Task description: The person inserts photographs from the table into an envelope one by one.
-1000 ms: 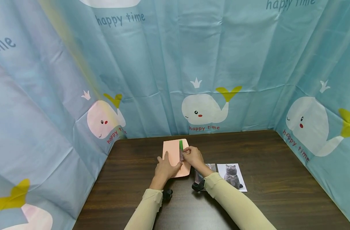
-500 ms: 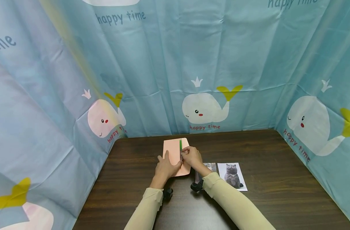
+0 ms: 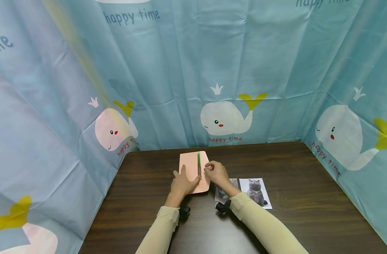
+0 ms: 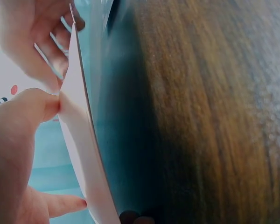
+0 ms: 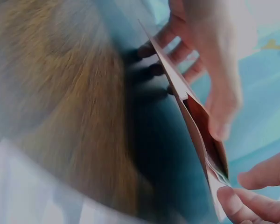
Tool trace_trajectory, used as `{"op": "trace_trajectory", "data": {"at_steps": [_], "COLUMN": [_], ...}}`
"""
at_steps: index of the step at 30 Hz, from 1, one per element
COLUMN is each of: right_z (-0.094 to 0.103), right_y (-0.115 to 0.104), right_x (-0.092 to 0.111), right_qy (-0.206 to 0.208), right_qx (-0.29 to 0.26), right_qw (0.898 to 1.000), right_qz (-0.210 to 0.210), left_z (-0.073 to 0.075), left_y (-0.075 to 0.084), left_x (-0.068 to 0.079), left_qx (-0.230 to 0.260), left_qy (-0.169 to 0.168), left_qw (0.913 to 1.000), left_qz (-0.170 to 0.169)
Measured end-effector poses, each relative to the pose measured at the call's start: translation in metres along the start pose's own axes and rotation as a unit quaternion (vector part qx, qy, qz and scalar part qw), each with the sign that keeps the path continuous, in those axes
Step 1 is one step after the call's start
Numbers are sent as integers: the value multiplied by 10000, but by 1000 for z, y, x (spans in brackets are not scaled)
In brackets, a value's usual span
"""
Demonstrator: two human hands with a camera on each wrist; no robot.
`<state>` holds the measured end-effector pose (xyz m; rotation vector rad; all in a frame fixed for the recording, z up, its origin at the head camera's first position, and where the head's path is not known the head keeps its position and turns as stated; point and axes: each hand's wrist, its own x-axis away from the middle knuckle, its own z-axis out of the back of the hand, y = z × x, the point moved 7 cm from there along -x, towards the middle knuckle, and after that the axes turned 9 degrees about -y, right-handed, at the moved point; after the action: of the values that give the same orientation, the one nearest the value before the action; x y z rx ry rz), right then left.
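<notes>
A pink paper envelope (image 3: 188,164) is tilted up toward me, its flap folded out to the right. My left hand (image 3: 180,183) grips it, thumb on the face near the opening and fingers behind, as the right wrist view shows. A card with a green strip (image 3: 198,158) sits inside, showing as a narrow band along the mouth. In the right wrist view the opening (image 5: 200,123) gapes, dark red inside. My right hand (image 3: 217,173) is at the flap's right edge, thumb and forefinger (image 5: 254,177) apart with nothing between them.
Under my right forearm lies a picture card (image 3: 234,182), partly hidden. Beside it is a cat picture (image 3: 255,192). The brown wooden table (image 3: 295,169) is backed by a blue whale-print curtain (image 3: 168,120).
The green-striped card has slid leftward deeper into the envelope, leaving a thinner band in sight. My right fingers have come off it and moved slightly right. The left hand keeps its grip.
</notes>
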<state>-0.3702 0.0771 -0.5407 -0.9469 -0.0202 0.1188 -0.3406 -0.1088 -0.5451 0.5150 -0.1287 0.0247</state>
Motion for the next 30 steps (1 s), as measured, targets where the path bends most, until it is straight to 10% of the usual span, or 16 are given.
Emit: {"op": "trace_trajectory", "data": {"at_steps": [30], "right_z": [110], "right_y": [53], "right_x": [79], "right_qy": [343], "right_qx": [558], "right_qw": [9976], "right_qz": [-222], "left_z": [1], "left_y": [-3], "left_x": [0], "left_qx": [170], "left_qy": [-95], "left_qw": [9998], "left_qz": [-20]}}
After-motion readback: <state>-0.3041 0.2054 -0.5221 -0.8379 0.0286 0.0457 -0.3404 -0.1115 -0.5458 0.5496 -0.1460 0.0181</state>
